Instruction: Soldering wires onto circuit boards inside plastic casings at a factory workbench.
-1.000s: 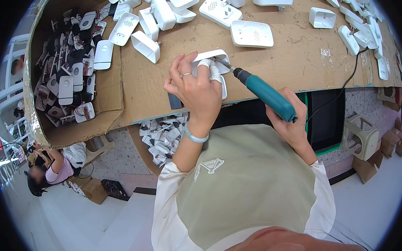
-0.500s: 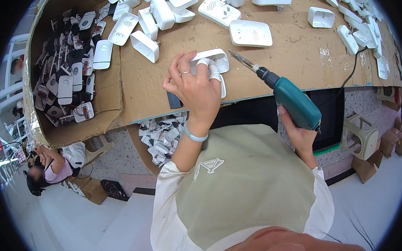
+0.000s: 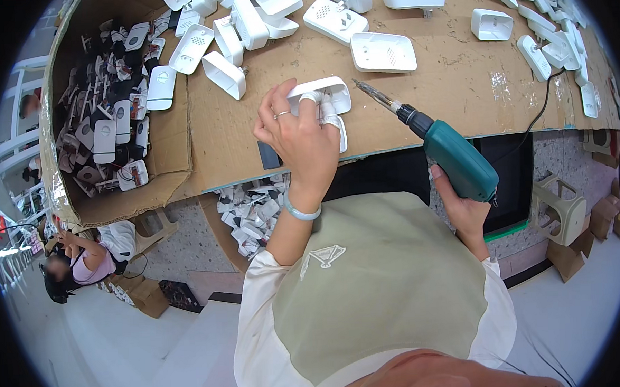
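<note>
My left hand (image 3: 299, 135) is closed on a white plastic housing (image 3: 338, 87) near the table's front edge. White wraps cover two of its fingers, which reach into the open shell. Part of the housing is hidden behind this hand. My right hand (image 3: 463, 211) grips a teal electric screwdriver (image 3: 462, 160) by its rear end. The tool slants up and to the left, its bit just right of the housing and apart from it. Left of the housing, partly behind my left wrist, lies a small dark block (image 3: 269, 154).
A cardboard box (image 3: 173, 147) of white-and-dark device parts stands at the left. More white housings (image 3: 383, 52) lie along the table's far side and right. Below the edge is a box of small parts (image 3: 248, 213). A black cord (image 3: 547, 110) crosses the right side.
The whole view has shifted slightly. Both hands keep their grips, and the screwdriver stays beside the housing with little visible movement.
</note>
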Available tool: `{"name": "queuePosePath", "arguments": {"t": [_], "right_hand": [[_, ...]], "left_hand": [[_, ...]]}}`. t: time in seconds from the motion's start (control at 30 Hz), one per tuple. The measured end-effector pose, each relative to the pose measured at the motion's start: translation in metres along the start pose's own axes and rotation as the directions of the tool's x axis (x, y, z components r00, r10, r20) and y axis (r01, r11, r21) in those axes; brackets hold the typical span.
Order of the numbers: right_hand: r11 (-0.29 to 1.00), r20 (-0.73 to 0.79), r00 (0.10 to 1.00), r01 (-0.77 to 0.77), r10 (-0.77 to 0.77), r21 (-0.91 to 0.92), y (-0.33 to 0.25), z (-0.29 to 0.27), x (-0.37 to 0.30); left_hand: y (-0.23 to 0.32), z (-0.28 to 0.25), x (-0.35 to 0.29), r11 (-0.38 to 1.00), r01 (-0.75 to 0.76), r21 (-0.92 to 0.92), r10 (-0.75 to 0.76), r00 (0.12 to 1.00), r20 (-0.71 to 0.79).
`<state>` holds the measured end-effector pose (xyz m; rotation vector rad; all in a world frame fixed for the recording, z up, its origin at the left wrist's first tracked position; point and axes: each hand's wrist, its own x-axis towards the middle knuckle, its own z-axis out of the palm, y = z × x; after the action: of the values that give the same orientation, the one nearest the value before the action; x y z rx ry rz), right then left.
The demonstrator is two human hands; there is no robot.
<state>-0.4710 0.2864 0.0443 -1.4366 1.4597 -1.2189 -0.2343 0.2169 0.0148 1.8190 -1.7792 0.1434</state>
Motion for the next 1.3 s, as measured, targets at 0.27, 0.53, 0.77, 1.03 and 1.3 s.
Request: {"name": "queuePosePath", "arguments": {"t": [0.27, 0.53, 0.77, 1.03, 1.3], "right_hand": [[1.0, -0.039, 0.999, -0.026, 0.026, 0.014, 0.0, -0.003, -0.001], [0.99, -0.206, 0.97, -0.111, 0.127, 0.088, 0.014, -0.016, -0.007], [0.992, -0.336, 0.939, -0.027, 0.067, 0.122, 0.01, -0.025, 0.006], [0.997, -0.254, 0.967, 0.01, 0.009, 0.074, 0.008, -0.001, 0.018], [0.999, -0.207, 0.978, 0.028, -0.021, 0.032, 0.007, -0.003, 0.015]], "left_hand": [[-0.003, -0.005, 0.001, 0.998, 0.045, -0.035, -0.042, 0.996, 0.085], [-0.014, -0.01, 0.0, 0.963, 0.107, -0.247, -0.087, 0.992, 0.091], [-0.093, -0.092, -0.052, 0.521, 0.471, -0.712, -0.311, 0.882, 0.355], [-0.318, -0.134, -0.295, -0.03, 0.89, -0.455, -0.575, 0.357, 0.736], [-0.301, -0.021, -0.337, 0.587, 0.409, 0.698, -0.809, 0.32, 0.493]]}}
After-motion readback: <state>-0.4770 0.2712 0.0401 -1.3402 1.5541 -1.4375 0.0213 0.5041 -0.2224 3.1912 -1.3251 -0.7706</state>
